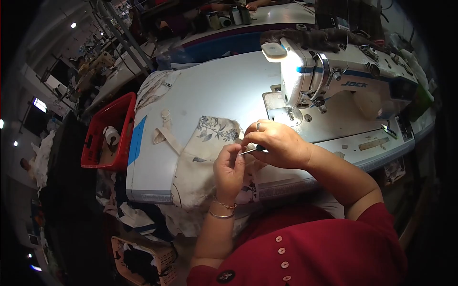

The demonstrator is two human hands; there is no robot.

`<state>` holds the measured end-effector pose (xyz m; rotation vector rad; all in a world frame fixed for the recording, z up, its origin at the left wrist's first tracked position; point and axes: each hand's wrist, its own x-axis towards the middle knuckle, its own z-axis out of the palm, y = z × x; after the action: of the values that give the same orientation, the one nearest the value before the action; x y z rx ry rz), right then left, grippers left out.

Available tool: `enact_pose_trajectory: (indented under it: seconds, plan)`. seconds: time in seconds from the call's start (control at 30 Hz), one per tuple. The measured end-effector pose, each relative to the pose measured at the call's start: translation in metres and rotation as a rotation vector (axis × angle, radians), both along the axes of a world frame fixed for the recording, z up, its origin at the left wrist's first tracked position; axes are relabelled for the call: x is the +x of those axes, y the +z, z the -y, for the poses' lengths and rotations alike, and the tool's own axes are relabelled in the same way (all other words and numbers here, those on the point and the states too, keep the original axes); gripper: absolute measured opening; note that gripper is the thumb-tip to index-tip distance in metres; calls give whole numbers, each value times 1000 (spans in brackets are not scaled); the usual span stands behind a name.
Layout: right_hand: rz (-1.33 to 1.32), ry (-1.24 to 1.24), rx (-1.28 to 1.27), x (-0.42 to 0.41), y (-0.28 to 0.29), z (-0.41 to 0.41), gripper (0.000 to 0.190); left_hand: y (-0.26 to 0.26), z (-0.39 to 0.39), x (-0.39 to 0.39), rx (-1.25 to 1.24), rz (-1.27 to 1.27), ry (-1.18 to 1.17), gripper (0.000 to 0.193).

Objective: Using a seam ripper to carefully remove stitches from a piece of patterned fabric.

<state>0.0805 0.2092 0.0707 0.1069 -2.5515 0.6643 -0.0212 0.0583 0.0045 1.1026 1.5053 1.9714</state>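
Observation:
My left hand [230, 168] pinches the edge of a cream floral fabric piece [204, 168], which lies over the table's front edge. Close against it, my right hand [281, 144] grips a thin pointed metal tool with a dark handle [260, 147], perhaps an awl. The tool's tip reaches the left fingertips, where the cloth is mostly hidden by my fingers. Just beyond my right hand stands a white Jack sewing machine [343, 78], its lamp lit over the needle area. A cream fabric strip [166, 137] trails from the cloth to the left.
A red plastic crate [107, 132] holding a white spool [111, 136] stands at the table's left end. Thread snips [389, 131] lie at the right. Below sits a peach-coloured basket [166, 262] with dark cloth. Thread cones [236, 16] and another person's hand [256, 4] are at the far table.

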Motion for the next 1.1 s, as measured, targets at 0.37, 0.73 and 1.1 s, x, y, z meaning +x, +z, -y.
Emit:
enact_pose_trajectory:
  seconds: [0.37,0.73,1.1]
  plan:
    - [10,-23,-43,0,0,-3,12,7,-2,3,-17,-233,121,11]
    - [216,-105,-964,6,-11,0,12,8,-17,13,-265,-708,301,68]
    - [82,-117,-918,17,-23,-7,7,9,-9,11,-147,-809,318,21]
